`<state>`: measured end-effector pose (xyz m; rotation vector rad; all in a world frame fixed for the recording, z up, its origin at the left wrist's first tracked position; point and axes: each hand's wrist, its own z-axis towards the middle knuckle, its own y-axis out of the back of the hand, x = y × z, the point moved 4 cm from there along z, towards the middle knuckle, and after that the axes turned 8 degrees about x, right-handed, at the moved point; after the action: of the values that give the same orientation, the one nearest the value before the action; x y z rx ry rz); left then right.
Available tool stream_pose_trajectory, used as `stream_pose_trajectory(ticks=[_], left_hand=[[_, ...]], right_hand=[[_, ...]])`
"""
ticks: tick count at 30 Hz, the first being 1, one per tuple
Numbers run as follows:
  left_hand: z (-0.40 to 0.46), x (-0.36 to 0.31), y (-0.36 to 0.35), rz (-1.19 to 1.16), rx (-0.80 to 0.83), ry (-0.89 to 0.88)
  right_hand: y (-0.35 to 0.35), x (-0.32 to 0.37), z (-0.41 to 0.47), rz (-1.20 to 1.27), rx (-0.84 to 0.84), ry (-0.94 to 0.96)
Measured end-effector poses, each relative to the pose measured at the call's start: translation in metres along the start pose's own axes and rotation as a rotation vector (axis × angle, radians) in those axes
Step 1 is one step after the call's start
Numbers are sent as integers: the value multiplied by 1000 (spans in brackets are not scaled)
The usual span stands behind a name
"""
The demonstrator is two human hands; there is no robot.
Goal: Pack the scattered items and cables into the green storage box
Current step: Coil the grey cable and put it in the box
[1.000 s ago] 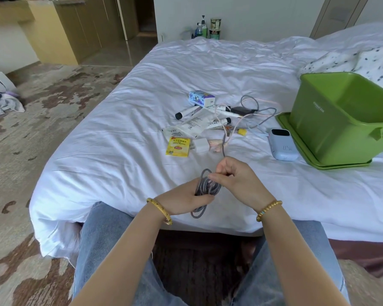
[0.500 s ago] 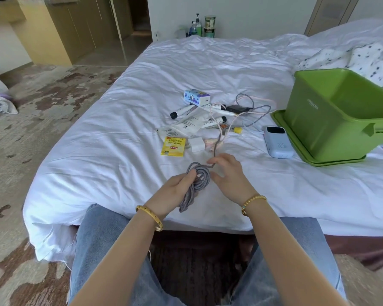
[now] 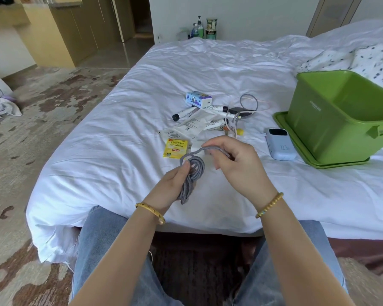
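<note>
Cable: grey braided cord, wound into a loose elongated coil, held above the near edge of the white bedsheet.
Long axis: runs from lower left up toward the pile, loops uppermost, tail end dangling low.
Left hand: fingers closed around the coil's middle, pinning the loops.
Right hand: fingers curled on the free strand arching off the coil's top.
Free strand: lies right of the coil, so likely wraps over next.
Green plastic storage box: well apart, far right, open, nearer the right hand.
</note>
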<state>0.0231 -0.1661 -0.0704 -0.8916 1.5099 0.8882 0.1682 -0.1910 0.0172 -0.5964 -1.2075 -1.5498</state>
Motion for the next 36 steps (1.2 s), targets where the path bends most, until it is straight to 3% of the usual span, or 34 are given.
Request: stream_pose_trajectory(ticks=[6, 11, 16, 20, 23, 25, 31, 36], left_hand=[[-6, -1, -6, -421, 116, -54], [-1, -13, -10, -764, 1, -112], [1, -14, -9, -805, -81, -142], [2, -14, -11, -782, -60, -149], [6, -11, -12, -771, -154, -136], [8, -12, -8, -756, -238, -114], [6, -9, 18, -615, -451, -123], [2, 3, 30, -253, -554, -15]], right_hand=[[0, -48, -7, 42, 106, -366], [-30, -64, -23, -47, 323, -393], [-47, -72, -28, -465, 478, -323], [-49, -78, -32, -492, 538, -349], [-53, -85, -32, -597, 581, -334], [-48, -91, -34, -668, 488, -318], [-12, -97, -35, -784, -20, -330], [9, -83, -24, -611, -183, -307]])
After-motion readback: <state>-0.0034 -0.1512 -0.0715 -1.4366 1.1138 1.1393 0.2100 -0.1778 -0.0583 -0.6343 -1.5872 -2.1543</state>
